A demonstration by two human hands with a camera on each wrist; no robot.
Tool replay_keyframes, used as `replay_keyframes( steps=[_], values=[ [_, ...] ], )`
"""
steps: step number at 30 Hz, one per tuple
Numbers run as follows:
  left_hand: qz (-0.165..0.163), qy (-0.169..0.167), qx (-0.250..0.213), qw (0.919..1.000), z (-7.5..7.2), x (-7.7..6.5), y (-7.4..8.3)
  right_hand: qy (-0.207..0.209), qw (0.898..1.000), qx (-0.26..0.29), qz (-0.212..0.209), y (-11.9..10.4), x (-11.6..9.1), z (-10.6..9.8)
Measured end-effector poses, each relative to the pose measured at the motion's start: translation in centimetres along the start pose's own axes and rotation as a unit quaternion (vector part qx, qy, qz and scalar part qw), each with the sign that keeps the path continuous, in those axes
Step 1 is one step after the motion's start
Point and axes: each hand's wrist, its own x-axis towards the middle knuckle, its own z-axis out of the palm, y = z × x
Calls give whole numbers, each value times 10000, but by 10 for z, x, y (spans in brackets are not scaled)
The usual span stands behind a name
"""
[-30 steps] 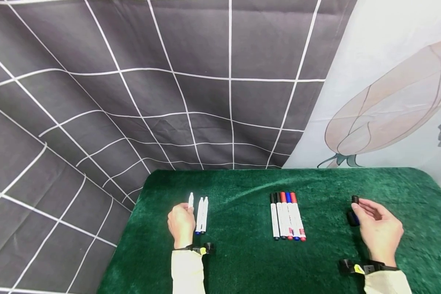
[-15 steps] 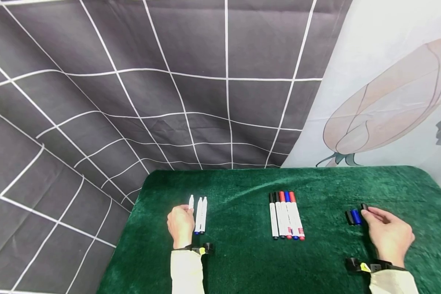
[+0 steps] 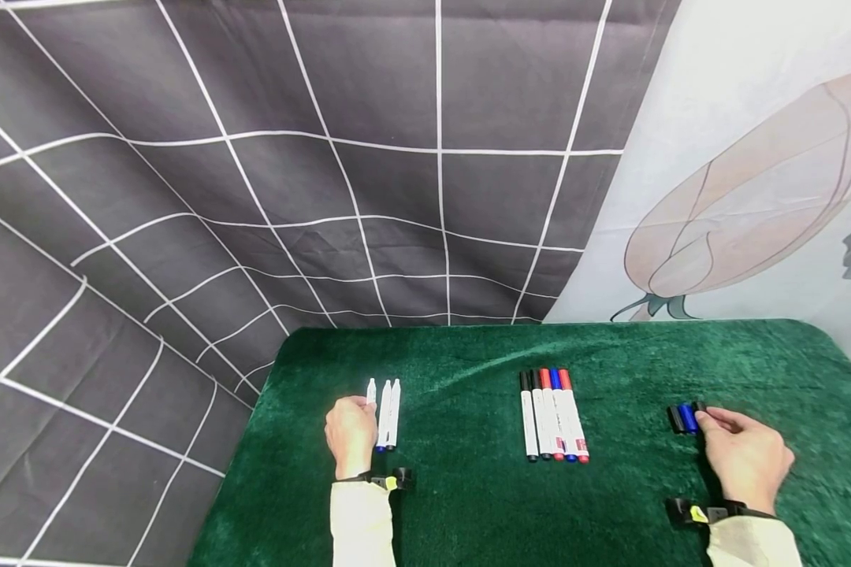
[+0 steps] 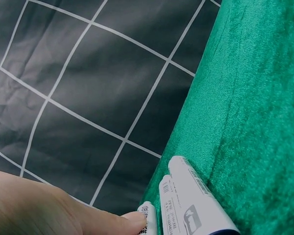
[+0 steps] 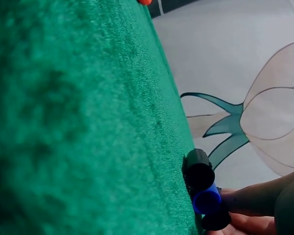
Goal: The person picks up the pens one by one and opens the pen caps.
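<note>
At the left of the head view, my left hand (image 3: 351,431) pinches an uncapped white marker (image 3: 372,391) between thumb and fingers. Two more uncapped markers (image 3: 390,416) lie right beside it, side by side; the left wrist view shows their white barrels (image 4: 196,205) close to my thumb. Far to the right, my right hand (image 3: 748,457) pinches a black marker cap (image 5: 216,220) low at the cloth. That cap sits against a blue cap (image 3: 688,419), with another black cap (image 3: 676,420) on the blue one's left. The three stand in a short row.
Between my hands lies a row of several capped markers (image 3: 555,417) with black, red and blue caps. Green velvety cloth (image 3: 461,504) covers the table. A grey checked curtain (image 3: 397,189) and a white flower-print sheet (image 3: 737,197) hang behind it.
My right hand has moved right and set the black cap down to the right of the blue cap, still pinching it. The left hand with its marker has barely moved.
</note>
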Motion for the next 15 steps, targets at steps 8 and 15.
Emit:
replay_keyframes(
  steps=[8,15],
  values=[
    [145,37,9,9999,2,1,-3,-35,9997,-182,-179,-2,-3,1],
    [162,-68,-52,9998,4,0,-1,-53,9998,-165,-140,-2,-3,0]
  ],
)
